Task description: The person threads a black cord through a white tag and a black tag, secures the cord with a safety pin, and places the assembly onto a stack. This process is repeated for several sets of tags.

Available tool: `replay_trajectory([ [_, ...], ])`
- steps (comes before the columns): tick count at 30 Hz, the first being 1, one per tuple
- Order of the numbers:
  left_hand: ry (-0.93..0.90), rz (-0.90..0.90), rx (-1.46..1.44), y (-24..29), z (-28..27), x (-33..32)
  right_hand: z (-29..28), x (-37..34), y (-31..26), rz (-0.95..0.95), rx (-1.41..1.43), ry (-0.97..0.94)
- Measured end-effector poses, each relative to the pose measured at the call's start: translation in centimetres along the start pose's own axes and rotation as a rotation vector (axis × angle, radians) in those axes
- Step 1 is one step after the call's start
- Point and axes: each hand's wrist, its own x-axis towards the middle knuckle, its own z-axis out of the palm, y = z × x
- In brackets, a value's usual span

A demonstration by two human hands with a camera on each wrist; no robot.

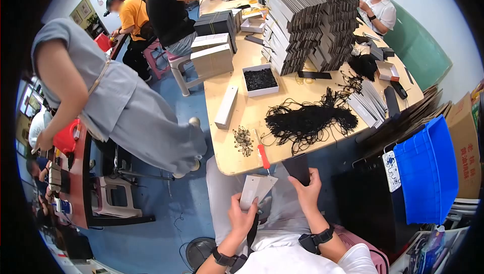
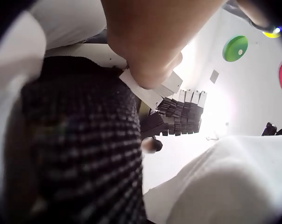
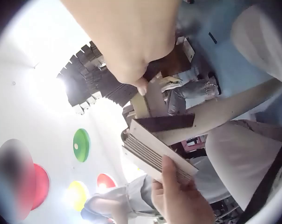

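In the head view, the left hand [image 1: 243, 217] grips a stack of pale flat boards [image 1: 252, 192], fanned out above the lap. The right wrist view shows several layers in this stack [image 3: 155, 151], with the left hand [image 3: 180, 198] around its lower end. To the right, the right hand [image 1: 308, 193] holds a dark flat piece [image 1: 296, 169] between thumb and fingers, apart from the stack. The left wrist view has the left hand [image 2: 148, 51] over pale boards [image 2: 142, 92]. In the right wrist view, the right hand [image 3: 136, 51] partly hides its piece.
On the table [image 1: 222, 145] lie a red-handled tool [image 1: 263, 157], black cords [image 1: 310, 122], small metal-coloured pieces [image 1: 243, 141], a white box of black bits [image 1: 260, 80] and tall board stacks [image 1: 307, 16]. A blue bin [image 1: 428, 173] stands right; a person [image 1: 121, 97] stands left.
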Motion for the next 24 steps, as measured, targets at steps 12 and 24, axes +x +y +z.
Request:
replay_trajectory([
  [12, -0.003, -0.067, -0.272, -0.4, 0.4, 1.2, -3.1, -1.1, -3.5, 0.203, 0.177, -0.309],
  [24, -0.021, -0.120, -0.390, -0.5, -1.6, 0.5, -1.6, -2.1, -0.7, 0.086, 0.057, -0.248],
])
